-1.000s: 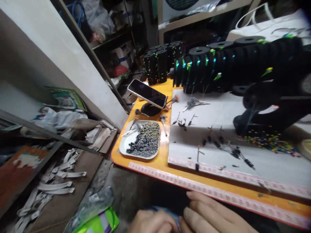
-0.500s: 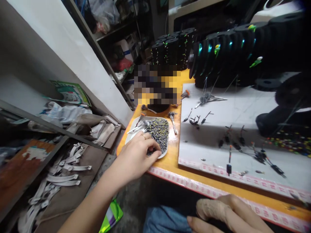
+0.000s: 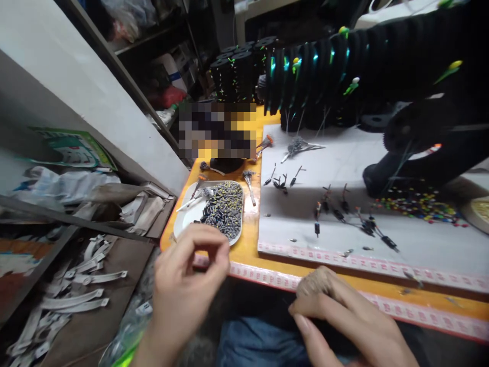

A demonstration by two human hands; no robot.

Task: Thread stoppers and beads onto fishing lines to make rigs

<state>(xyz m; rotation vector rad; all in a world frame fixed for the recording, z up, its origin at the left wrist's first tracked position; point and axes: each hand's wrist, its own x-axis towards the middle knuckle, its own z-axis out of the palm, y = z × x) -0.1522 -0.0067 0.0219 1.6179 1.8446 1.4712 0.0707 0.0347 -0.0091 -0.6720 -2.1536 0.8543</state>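
My left hand (image 3: 193,265) is raised just off the front edge of a white tray (image 3: 183,216). Its thumb and index fingertip are pinched together; anything between them is too small to make out. Small dark and yellow pieces (image 3: 227,209) fill the tray's right part. Over the table's front edge, my right hand (image 3: 340,316) has thumb and index finger pressed together, one finger wrapped in tan tape. What it pinches cannot be made out. Beyond it, small black parts with thin stems (image 3: 338,214) are scattered on a white board (image 3: 294,204).
A pink measuring tape (image 3: 267,275) runs along the table's front edge. Black spools (image 3: 305,76) with bright bits stand across the back. Colourful beads (image 3: 424,204) lie at the right of the board. White strips (image 3: 87,295) rest on a shelf at the left.
My left hand has drawn back from the small pieces in the tray, toward me, with its fingertips pinched. My right hand stays near the table edge. The view has shifted to the right.
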